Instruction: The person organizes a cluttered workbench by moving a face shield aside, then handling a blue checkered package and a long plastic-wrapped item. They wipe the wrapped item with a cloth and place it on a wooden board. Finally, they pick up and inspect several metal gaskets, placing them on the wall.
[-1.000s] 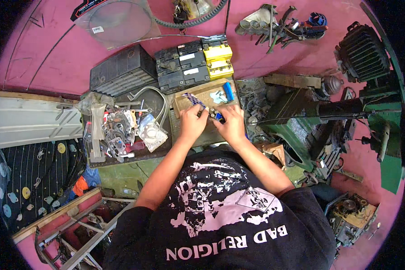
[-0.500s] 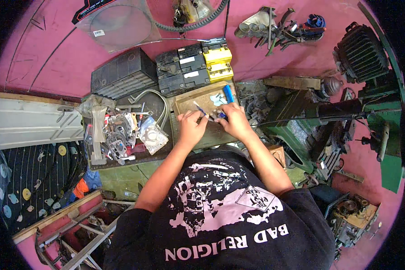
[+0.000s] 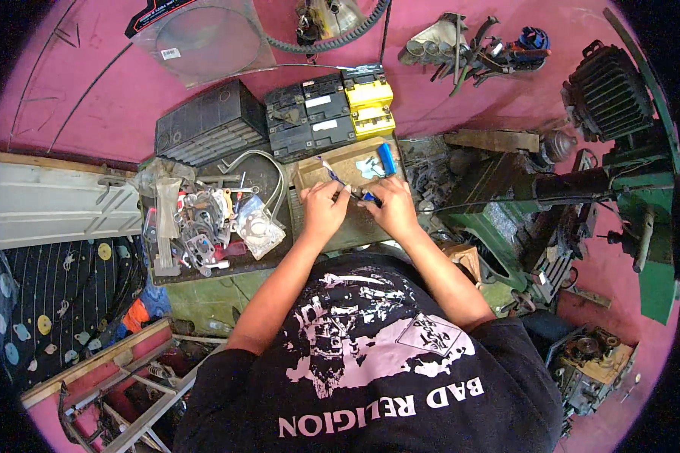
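Both my hands meet over a flat brown cardboard piece (image 3: pixel 349 160) on a workbench. My left hand (image 3: pixel 323 211) and my right hand (image 3: pixel 391 208) together grip a thin striped wire (image 3: pixel 331 173) that runs up and left from my fingers. A small blue part (image 3: pixel 369 197) sits between my fingertips. A blue cylinder-shaped piece (image 3: pixel 386 158) and a pale scrap (image 3: pixel 367 168) lie on the cardboard just beyond my right hand.
Black batteries (image 3: pixel 208 123) and a yellow-topped one (image 3: pixel 370 99) stand behind the cardboard. A tray of gaskets and metal parts (image 3: pixel 204 223) lies to the left. A green machine frame (image 3: pixel 582 189) stands to the right; a finned engine part (image 3: pixel 607 89) sits at far right.
My hands have shifted slightly toward me and closed together on the wire; the wire's free end now points up and left over the cardboard.
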